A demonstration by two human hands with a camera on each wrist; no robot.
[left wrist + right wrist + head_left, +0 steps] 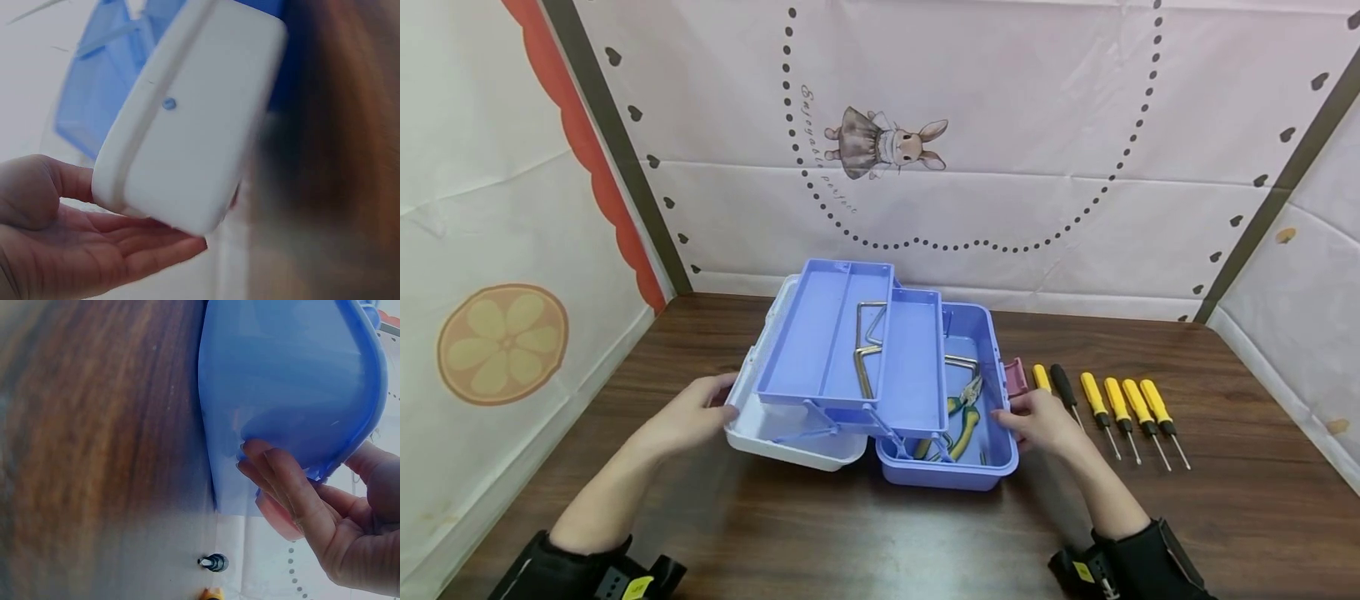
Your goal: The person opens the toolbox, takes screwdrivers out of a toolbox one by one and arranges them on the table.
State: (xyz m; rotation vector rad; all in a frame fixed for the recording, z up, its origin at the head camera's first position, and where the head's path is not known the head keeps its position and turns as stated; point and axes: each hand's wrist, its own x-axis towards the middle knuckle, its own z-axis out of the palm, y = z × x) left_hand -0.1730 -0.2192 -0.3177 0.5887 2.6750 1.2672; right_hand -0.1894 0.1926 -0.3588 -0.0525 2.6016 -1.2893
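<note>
A toolbox (943, 476) with a blue body stands unfolded on the table, its white lid (752, 435) swung out to the left. My left hand (691, 414) grips the lid's outer edge, thumb on one side and fingers beneath in the left wrist view. On the right, my right hand (1043, 419) holds the body's rim, its fingers (284, 481) against the outer wall near a pink latch (1016, 377). Blue cantilever trays (913, 358) spread over the box; L-shaped metal keys (858, 337) lie in the left one. Pliers with green-yellow handles (966, 433) lie in the body, partly hidden.
Right of the box lies a row of screwdrivers, several with yellow handles (1117, 400) and one with a black handle (1063, 385). The brown wooden table (820, 533) is bounded by a patterned cloth wall (1000, 125) behind and at both sides.
</note>
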